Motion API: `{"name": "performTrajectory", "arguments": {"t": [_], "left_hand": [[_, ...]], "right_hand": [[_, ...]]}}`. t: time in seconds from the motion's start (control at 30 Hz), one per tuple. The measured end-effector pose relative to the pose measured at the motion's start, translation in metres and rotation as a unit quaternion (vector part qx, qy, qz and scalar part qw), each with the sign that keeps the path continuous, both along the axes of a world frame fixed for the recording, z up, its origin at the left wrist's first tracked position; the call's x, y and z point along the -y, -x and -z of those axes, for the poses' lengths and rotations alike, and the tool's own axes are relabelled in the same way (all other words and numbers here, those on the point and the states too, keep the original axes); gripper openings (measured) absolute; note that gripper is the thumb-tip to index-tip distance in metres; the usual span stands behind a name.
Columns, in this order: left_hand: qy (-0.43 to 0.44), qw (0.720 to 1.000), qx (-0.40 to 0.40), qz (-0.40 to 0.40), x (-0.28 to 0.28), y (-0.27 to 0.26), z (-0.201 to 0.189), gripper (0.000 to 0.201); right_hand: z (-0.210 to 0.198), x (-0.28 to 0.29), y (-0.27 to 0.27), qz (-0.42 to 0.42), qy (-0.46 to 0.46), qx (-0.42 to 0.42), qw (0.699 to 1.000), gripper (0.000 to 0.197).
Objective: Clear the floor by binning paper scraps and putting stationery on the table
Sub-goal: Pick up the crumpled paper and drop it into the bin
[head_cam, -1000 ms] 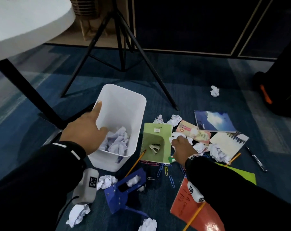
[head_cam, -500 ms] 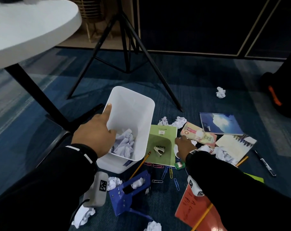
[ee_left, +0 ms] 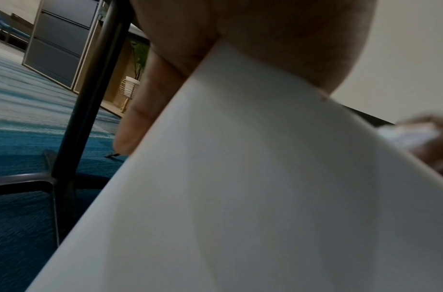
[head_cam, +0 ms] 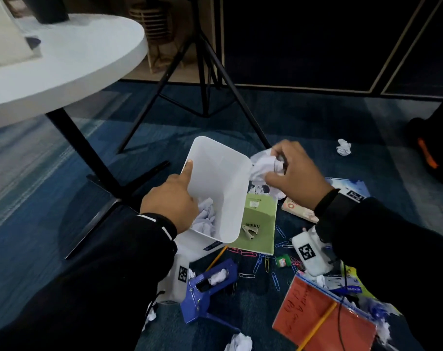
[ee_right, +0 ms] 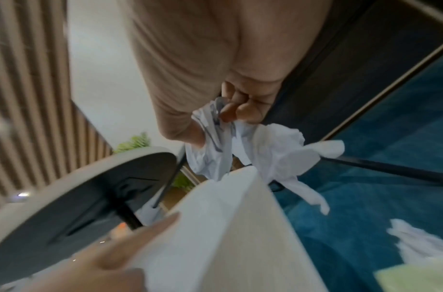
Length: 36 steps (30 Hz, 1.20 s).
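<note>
A white bin point(head_cam: 223, 178) stands tilted on the blue carpet, with crumpled paper point(head_cam: 205, 219) inside. My left hand point(head_cam: 174, 198) grips its near-left rim point(ee_left: 240, 138), index finger lying along the edge. My right hand point(head_cam: 289, 173) holds a bunch of crumpled paper scraps point(head_cam: 263, 165) just beside the bin's right rim; the right wrist view shows the scraps point(ee_right: 240, 146) pinched above the bin's edge point(ee_right: 230, 217). On the floor lie a green notebook point(head_cam: 259, 221), an orange folder point(head_cam: 324, 317), a pencil point(head_cam: 314, 328), several paper clips point(head_cam: 266, 264) and a blue hole punch point(head_cam: 207, 287).
A white round table point(head_cam: 71, 59) stands at the upper left on a black leg point(head_cam: 81, 148). A black tripod point(head_cam: 202, 72) straddles the carpet behind the bin. More paper balls point(head_cam: 343, 147) lie at the right and at the bottom point(head_cam: 239, 343).
My right hand has risen from the floor by the green notebook, carrying crumpled scraps up to the bin's right rim. The left hand still grips the bin, which has tilted.
</note>
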<state>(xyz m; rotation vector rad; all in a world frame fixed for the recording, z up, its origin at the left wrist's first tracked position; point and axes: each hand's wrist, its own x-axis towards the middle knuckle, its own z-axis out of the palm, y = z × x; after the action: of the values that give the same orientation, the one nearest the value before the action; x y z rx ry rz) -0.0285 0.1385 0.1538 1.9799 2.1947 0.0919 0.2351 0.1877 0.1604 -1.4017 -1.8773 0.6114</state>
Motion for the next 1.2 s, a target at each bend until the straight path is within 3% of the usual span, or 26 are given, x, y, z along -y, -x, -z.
{"name": "performTrajectory", "arguments": {"t": [0.17, 0.3, 0.4, 0.57, 0.67, 0.77, 0.97, 1.2], "left_hand": [[0.011, 1.0, 0.011, -0.01, 0.001, 0.005, -0.005, 0.086], [0.022, 0.999, 0.018, -0.015, 0.001, 0.004, -0.008, 0.089], [0.018, 1.0, 0.023, -0.009, 0.003, 0.002, -0.009, 0.086], [0.027, 0.999, 0.027, -0.008, 0.004, 0.004, -0.01, 0.089], [0.027, 0.999, 0.028, -0.01, 0.003, 0.009, -0.01, 0.09], [0.021, 0.999, 0.028, -0.008, 0.001, 0.009, -0.007, 0.09], [0.014, 0.999, 0.029, -0.012, -0.004, 0.019, -0.005, 0.088], [0.018, 0.999, 0.024, -0.024, -0.005, 0.018, -0.008, 0.088]], "right_hand": [[-0.048, 0.019, 0.036, -0.078, -0.033, -0.019, 0.996, 0.03], [-0.048, 0.022, 0.059, -0.134, -0.025, -0.017, 0.991, 0.032], [-0.038, 0.02, 0.069, -0.169, 0.032, -0.006, 0.985, 0.037], [-0.023, 0.011, 0.05, -0.114, 0.023, -0.036, 0.993, 0.025], [0.007, 0.003, 0.025, -0.053, 0.034, -0.018, 0.998, 0.014], [0.06, -0.007, 0.003, -0.029, 0.099, 0.066, 0.992, 0.007], [0.163, -0.009, -0.053, 0.005, 0.235, 0.245, 0.94, 0.015], [0.224, -0.008, -0.101, 0.103, 0.266, 0.386, 0.877, 0.055]]}}
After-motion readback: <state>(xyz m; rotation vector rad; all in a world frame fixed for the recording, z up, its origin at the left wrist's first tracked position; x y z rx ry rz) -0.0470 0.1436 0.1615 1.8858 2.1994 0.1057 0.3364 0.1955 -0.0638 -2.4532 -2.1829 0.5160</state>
